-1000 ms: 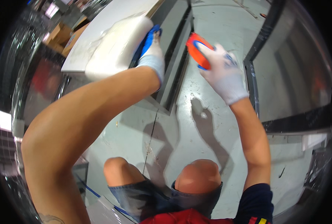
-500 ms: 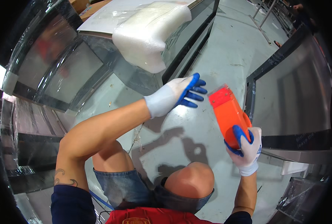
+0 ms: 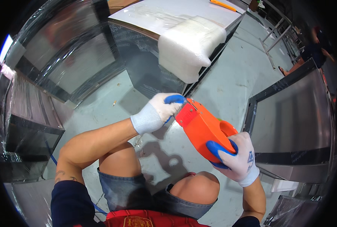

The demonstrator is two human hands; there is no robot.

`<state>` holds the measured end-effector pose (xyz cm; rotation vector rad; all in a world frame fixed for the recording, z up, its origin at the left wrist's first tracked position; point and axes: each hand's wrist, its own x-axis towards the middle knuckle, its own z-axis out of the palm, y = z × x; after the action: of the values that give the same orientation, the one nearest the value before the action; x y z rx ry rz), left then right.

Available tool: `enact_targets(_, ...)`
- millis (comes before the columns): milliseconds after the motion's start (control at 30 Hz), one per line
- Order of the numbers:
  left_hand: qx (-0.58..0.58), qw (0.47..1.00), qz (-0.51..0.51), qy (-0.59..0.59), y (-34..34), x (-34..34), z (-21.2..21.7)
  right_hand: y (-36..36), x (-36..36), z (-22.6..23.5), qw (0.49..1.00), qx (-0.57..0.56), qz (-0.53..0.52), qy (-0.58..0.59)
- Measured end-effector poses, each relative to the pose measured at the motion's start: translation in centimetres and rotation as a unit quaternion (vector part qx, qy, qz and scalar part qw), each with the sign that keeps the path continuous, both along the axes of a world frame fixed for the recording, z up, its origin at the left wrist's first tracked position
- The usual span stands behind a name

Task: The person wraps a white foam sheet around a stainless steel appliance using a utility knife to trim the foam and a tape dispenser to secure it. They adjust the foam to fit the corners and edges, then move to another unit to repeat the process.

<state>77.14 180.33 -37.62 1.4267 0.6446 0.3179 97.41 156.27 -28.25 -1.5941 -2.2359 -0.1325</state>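
Observation:
An orange tape dispenser (image 3: 204, 132) with a red front plate is in my right hand (image 3: 236, 159), the blue-coated fingers wrapped round its rear part. It points up and to the left, over the floor in front of my knees. At its front tip my left hand (image 3: 157, 111) is closed, thumb and fingers pinching where the tape comes out. A clear tape end seems to be between them, but the fingers hide most of it. Both hands wear white knitted gloves with blue coating. Ahead stands a dark-sided cabinet (image 3: 138, 56) with white foam wrap (image 3: 191, 47) draped over its corner.
An orange cutter (image 3: 225, 5) lies on the cabinet's white top. A dark-framed panelled unit (image 3: 289, 117) stands at the right, film-wrapped units (image 3: 66, 60) at the left. Another person (image 3: 312, 53) is at the far right near a metal frame (image 3: 274, 34).
My left hand has gone from spread fingers to a pinch at the dispenser's tip. The dispenser has moved left and down towards it. The view has shifted, bringing more of the cabinet top in.

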Motion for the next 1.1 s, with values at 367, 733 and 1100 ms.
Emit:
enact_targets(367, 0.39, 0.771, 0.483, -0.142, 19.0, -6.0, -2.8, -1.8, 0.5, 5.7, 0.976, -0.03, -0.121, -0.176)
enact_targets(733, 0.175, 0.689, 0.7, -0.069, 21.7, 2.5, -5.8, -0.4, 2.3, 3.6, 0.957, -0.015, -0.17, -0.235)
enact_targets(1100, 0.537, 0.682, 0.479, -0.127, 17.6, 4.9, -3.6, -6.3, 6.0, 3.4, 0.94, -0.044, -0.337, -0.033)
